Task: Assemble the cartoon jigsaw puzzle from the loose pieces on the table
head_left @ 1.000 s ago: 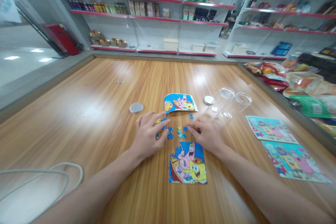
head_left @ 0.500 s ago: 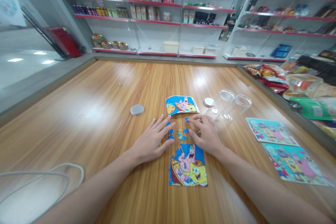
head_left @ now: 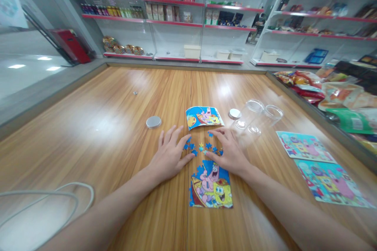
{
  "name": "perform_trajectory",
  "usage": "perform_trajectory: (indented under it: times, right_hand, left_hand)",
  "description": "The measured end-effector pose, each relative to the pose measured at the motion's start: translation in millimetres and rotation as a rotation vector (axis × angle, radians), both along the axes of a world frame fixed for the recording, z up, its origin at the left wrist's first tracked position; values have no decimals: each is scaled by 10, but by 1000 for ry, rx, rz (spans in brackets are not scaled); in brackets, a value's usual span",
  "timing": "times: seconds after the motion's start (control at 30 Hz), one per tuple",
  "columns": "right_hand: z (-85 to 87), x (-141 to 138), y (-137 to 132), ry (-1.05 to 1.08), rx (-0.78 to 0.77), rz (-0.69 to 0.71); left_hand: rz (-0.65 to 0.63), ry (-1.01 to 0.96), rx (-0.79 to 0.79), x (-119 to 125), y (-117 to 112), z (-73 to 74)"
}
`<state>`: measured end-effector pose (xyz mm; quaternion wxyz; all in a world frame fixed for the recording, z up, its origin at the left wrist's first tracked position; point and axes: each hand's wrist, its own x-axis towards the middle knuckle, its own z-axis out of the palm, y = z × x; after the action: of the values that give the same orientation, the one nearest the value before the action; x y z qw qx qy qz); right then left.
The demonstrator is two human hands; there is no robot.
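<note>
Several loose jigsaw pieces (head_left: pixel 208 146), mostly blue, lie between my hands. My left hand (head_left: pixel 169 155) rests at their left side with its fingers spread, thumb and forefinger beside the pieces. On the other side, my right hand (head_left: pixel 231 151) is open too; its fingertips reach a blue piece at the top and its thumb is at a light-blue piece. Nearer to me lies a partly joined cartoon puzzle (head_left: pixel 212 186) with a jagged upper left edge. Behind the loose pieces stands a curled picture card (head_left: pixel 204 118) showing the same scene.
A round lid (head_left: pixel 153 122) lies left of the card, and another lid (head_left: pixel 235 113) to its right. Clear jars (head_left: pixel 253 115) stand beside it. Two cartoon pictures (head_left: pixel 308 147) lie at the right. A white cable (head_left: pixel 85 186) loops at the left. Snack bags (head_left: pixel 309 86) sit past the right edge.
My left hand has drawn slightly left with its fingers raised, uncovering blue pieces. My right thumb has moved left and down to the light-blue piece, and more pieces show beside it.
</note>
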<state>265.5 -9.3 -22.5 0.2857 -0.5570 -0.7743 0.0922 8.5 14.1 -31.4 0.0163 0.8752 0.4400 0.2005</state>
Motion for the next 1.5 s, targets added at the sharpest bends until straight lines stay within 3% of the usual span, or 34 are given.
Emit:
perform_trajectory:
  times: [0.13,0.23,0.43,0.63,0.97,1.27,1.4,1.5]
  right_hand:
    - [-9,34,5,56,29,0]
    - [-43,49,15,26,25,-42]
    - [-96,27,24,-253,-103,0]
    - [-91,13,21,-340,-118,101]
    - [-43,32,23,-219,-131,239]
    - [-127,64,65,158,27,123]
    - [-107,48,51,144,128,-10]
    - [-118,43,53,81,159,-20]
  left_hand:
    - [147,-75,62,1,-19,57]
    - [171,-32,88,12,-63,92]
    - [184,59,49,36,-75,-56]
    - [49,175,-79,12,-28,-150]
    - [-313,116,-102,7,-52,25]
    - [-284,85,-149,3,-40,24]
    - [-232,-30,-133,-21,2,-34]
    - [-207,-117,-112,-42,39,-93]
